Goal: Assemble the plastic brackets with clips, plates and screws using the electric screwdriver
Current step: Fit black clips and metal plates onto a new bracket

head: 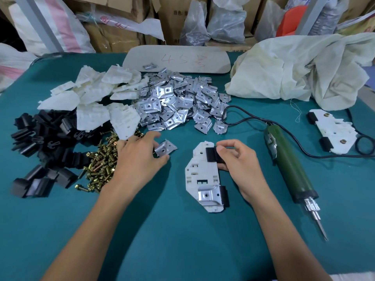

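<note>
"Two clips on that white bracket (199, 175) but only one seated plate (209, 196), down by the lower clip (225, 196). Why's the right hand (239, 161) parked up top?" (benchnoob)

"It's pinching the upper clip (212, 154) against the bracket's right edge. I'd guess that keeps it square while the next plate goes on. The left hand (138, 157) has thumb and forefinger curled round a loose plate (165, 148) just beside the screws (101, 165). Looks like a pinch, though I can't tell if it's off the counter (182, 240) yet. Bracket lies flat mid-counter, so it's a short trip."

"Room to work?"

"There's open counter in front and a gap between the bracket and the electric screwdriver (290, 165), which lies to the right with its bit toward the person. I'd watch the cord (239, 118) looping by the plate pile (178, 102), and the finished bracket (334, 132) out near the right edge." (torque_tom)
</note>
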Demonstrator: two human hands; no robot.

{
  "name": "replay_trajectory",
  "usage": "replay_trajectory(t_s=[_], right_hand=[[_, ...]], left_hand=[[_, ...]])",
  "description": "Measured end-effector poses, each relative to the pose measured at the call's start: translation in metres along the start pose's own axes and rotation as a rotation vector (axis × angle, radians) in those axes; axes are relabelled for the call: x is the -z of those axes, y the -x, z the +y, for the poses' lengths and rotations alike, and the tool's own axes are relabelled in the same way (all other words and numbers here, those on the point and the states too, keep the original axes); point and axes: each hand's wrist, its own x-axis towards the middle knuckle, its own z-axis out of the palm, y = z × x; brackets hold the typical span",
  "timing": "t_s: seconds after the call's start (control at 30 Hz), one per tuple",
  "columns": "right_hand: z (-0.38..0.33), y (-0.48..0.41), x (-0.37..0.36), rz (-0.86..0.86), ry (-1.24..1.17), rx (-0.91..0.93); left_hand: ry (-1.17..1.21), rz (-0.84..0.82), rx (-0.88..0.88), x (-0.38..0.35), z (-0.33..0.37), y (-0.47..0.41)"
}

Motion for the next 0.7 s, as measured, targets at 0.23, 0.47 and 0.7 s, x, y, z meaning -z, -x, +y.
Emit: replay_trajectory(t_s=[0.23,0.47,0.7], right_hand=[[0.000,-0.001,0.002,-0.004,-0.018,-0.022],[-0.004,0.001,0.004,-0.019,-0.116,-0.012],[-0.004,0.003,0.004,-0.066,-0.181,-0.041]], left_hand=[[0.274,-0.086,-0.204,0.009,0.028,0.002],[0.237,-0.172,-0.307,0.001,0.056,-0.002],[0.294,-0.167,-0.340,-0.004,0.052,0.000]])
